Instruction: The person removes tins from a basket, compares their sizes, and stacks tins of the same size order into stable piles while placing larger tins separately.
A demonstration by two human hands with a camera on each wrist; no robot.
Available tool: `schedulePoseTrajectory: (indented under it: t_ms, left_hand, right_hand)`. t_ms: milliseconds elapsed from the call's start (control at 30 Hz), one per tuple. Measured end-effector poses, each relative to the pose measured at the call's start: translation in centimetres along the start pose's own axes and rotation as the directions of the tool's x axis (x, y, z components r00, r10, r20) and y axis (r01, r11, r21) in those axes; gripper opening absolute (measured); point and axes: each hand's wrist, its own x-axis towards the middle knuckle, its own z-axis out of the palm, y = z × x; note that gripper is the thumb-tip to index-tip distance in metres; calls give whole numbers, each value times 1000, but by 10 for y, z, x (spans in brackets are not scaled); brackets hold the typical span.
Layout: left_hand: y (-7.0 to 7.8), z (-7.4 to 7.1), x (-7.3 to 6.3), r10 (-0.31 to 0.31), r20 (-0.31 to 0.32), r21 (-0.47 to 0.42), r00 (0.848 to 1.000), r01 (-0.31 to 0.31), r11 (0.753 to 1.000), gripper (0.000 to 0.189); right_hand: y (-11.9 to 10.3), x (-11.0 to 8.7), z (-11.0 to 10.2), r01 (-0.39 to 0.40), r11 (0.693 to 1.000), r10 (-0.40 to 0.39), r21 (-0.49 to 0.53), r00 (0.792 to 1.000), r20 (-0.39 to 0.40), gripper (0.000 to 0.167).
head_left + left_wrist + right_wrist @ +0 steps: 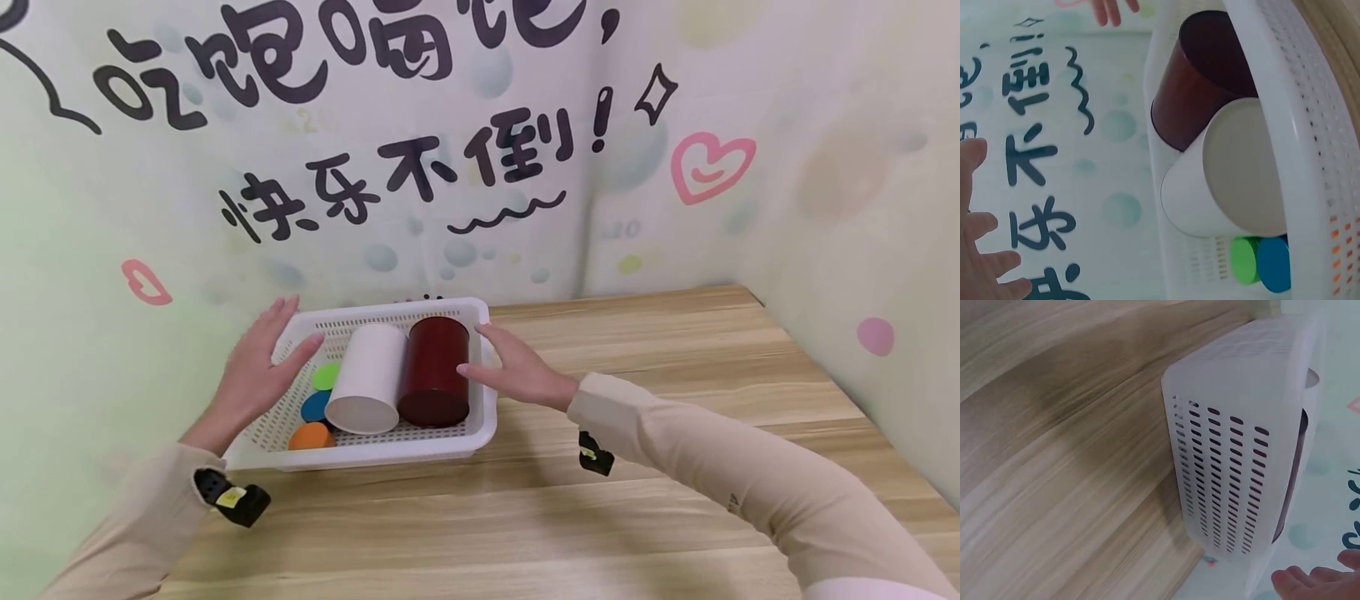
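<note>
A white plastic basket (375,455) with slotted walls holds a white cylinder (367,367) and a dark red cylinder (437,362), lying side by side. At its left end sit a green round piece (326,377), a blue one (314,407) and an orange one (311,435), partly overlapped by the white cylinder. My left hand (255,371), fingers extended and thumb spread, is at the basket's left end and holds nothing. On the opposite side, my right hand (517,367) overlaps the right rim in the head view, its fingers straight and pointing at the dark red cylinder.
The basket stands on a wood-grain table (675,517), against a printed curtain (525,250) at the back. More curtain hangs along the left and right sides. Each wrist carries a small black device, such as the one (238,497) on the left.
</note>
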Motion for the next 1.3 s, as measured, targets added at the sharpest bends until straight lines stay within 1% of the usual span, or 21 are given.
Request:
schedulePoseTrajectory:
  t_ms: [67,167,267,333,400,467,533,600,733,833,867,967,1067,1100,1133,1233,1300]
  left_hand:
    - [-6,-3,-1,-24,-15,-31,1000,24,999,67]
    - [-17,-6,-2,-76,-19,-64,997,75,995,67]
    - [-28,-8,-3,-145,1,-106,989,144,984,68]
    - [-37,-10,-3,-181,20,-129,983,182,975,68]
    - [-44,-11,-4,-204,38,-141,978,208,968,68]
    - [-52,-13,-5,-211,46,-141,976,216,966,69]
    - [-61,-14,-5,-218,57,-144,974,224,964,69]
    - [-70,-14,-5,-235,77,-149,969,244,958,70]
    - [-93,-11,-4,-263,132,-148,956,281,948,73]
    - [-115,-7,-3,-271,188,-159,944,302,940,75]
    - [-126,-4,-2,-281,187,-145,941,309,940,73]
    - [-146,0,-3,-288,251,-163,924,334,929,76]
    - [-151,1,-5,-302,297,-154,906,358,921,77]
    - [-148,-1,-6,-301,331,-172,894,371,913,79]
    - [-147,-1,-7,-306,342,-176,888,381,908,79]
    - [-147,1,-9,-311,365,-184,878,395,900,76]
    - [-149,2,-10,-304,377,-191,875,394,899,75]
  right_hand:
    - [-2,3,4,-3,1000,3,4,1000,-2,64]
    - [-4,9,9,-32,999,32,16,999,1,61]
    - [-6,16,12,-74,997,73,35,997,10,61]
    - [-7,21,13,-117,991,115,59,993,30,62]
    - [-8,26,13,-161,982,156,98,986,55,63]
    - [-9,31,13,-203,970,193,133,978,83,62]
    - [-9,36,14,-241,958,226,154,968,106,61]
    - [-9,42,13,-267,950,249,163,960,126,61]
    - [-8,52,12,-321,926,294,197,943,158,68]
    - [-8,60,11,-362,898,327,249,929,171,71]
    - [-9,62,11,-371,891,335,263,926,173,71]
    - [-9,69,12,-405,863,365,303,913,182,71]
    - [-9,75,13,-422,842,380,335,906,187,70]
    - [-10,76,14,-427,834,384,348,904,188,70]
    - [-10,78,14,-430,829,388,357,903,188,70]
    - [-11,83,16,-439,816,397,377,899,186,66]
    - [-11,86,17,-452,801,412,393,892,186,65]
